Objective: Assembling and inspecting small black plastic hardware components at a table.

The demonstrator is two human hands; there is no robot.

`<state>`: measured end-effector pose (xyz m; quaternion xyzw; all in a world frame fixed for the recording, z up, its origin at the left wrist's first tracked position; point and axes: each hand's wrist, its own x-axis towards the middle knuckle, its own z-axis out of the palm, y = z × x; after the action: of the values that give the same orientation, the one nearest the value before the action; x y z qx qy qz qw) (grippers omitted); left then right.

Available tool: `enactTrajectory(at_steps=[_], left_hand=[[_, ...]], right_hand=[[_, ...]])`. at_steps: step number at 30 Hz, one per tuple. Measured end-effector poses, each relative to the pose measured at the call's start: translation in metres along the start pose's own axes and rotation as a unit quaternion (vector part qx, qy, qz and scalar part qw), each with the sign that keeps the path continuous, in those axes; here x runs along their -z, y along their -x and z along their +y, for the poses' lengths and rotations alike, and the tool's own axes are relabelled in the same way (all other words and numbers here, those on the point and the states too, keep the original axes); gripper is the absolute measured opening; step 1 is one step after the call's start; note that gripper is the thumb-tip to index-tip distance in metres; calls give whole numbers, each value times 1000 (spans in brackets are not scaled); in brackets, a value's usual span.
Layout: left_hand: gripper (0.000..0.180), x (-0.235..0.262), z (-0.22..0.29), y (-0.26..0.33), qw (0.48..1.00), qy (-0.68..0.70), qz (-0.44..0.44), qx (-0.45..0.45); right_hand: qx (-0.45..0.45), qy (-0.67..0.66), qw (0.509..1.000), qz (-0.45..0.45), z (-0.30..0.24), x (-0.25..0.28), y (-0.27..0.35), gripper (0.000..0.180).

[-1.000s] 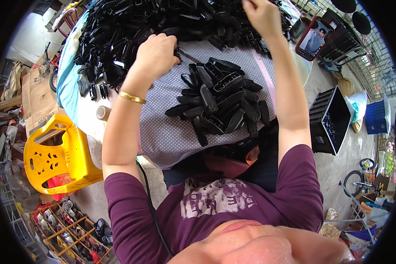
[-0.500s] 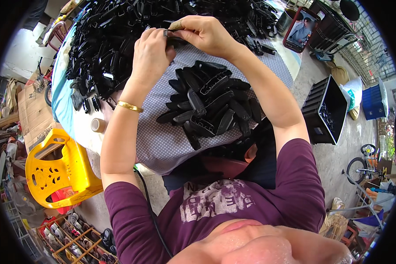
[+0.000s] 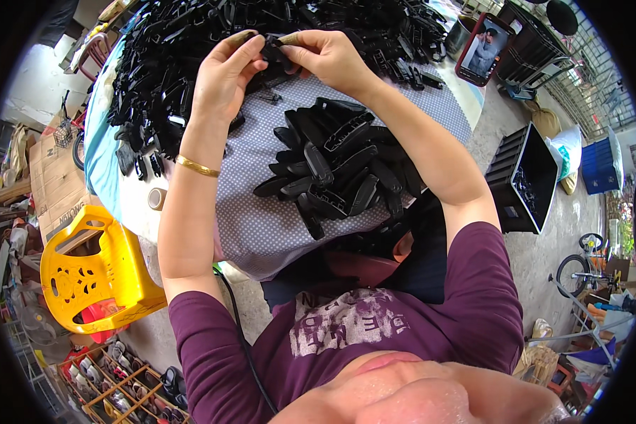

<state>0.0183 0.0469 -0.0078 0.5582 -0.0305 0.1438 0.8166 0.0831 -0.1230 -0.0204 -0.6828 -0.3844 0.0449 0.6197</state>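
Above the far side of the table, a small black plastic part (image 3: 273, 52) is held up between my two hands. My right hand (image 3: 330, 65) pinches it from the right with thumb and forefinger. On its other side, my left hand (image 3: 225, 76) has thumb and forefinger pressed together at the part's edge; fingertip coverings show on both hands. A heap of long black plastic pieces (image 3: 332, 166) lies on the dotted cloth (image 3: 251, 230) between my forearms. Behind and left of my hands spreads a much larger pile of black parts (image 3: 159, 78).
A tape roll (image 3: 157, 198) rests left of my forearm. A phone (image 3: 485, 48) stands upright at the table's far right, near a metal pot (image 3: 459, 35). Beside the table are a yellow plastic chair (image 3: 95, 275) and a black crate (image 3: 519, 177). A cable (image 3: 237, 318) hangs at my left.
My left hand has shifted slightly left and turned, its fingers drawing apart from my right hand. The black part shows more plainly between them. The near heap looks the same.
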Motion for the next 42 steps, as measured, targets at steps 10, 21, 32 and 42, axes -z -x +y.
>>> enactTrajectory(at_steps=[10, 21, 32, 42], left_hand=[[27, -9, 3, 6, 985, -161, -43, -40], [27, -12, -4, 6, 1000, -16, -8, -26], [23, -11, 12, 7, 991, -58, -116, -41], [27, -13, 21, 10, 981, -151, -79, -86]], right_hand=[[29, -16, 999, 11, -7, 7, 0, 22], [118, 183, 975, 49, -9, 0, 0, 21], [150, 161, 975, 11, -20, 0, 9, 31], [122, 67, 986, -88, -2, 6, -11, 35]])
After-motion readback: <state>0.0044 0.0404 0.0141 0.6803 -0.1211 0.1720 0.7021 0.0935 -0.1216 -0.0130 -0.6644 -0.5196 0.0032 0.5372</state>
